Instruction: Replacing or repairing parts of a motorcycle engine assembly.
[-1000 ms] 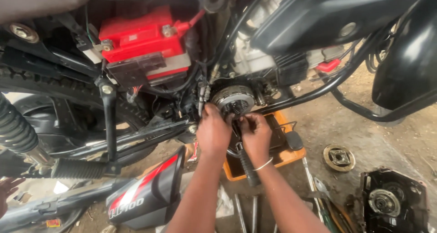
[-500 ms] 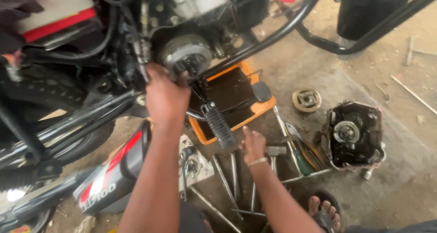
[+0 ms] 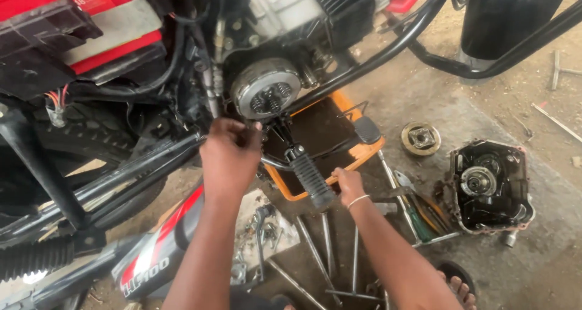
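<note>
Our left hand (image 3: pixel 230 158) curls just below the clutch assembly (image 3: pixel 265 95), fingertips pinching something we cannot make out. Right hand (image 3: pixel 348 186), further below the clutch beside the footpeg (image 3: pixel 310 180), hides its fingers over the orange tray (image 3: pixel 357 155); grip unclear.

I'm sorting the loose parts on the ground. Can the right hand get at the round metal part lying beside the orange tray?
Probably yes: the right hand rests at the orange tray edge, and bare ground lies between it and the round metal part.
</note>
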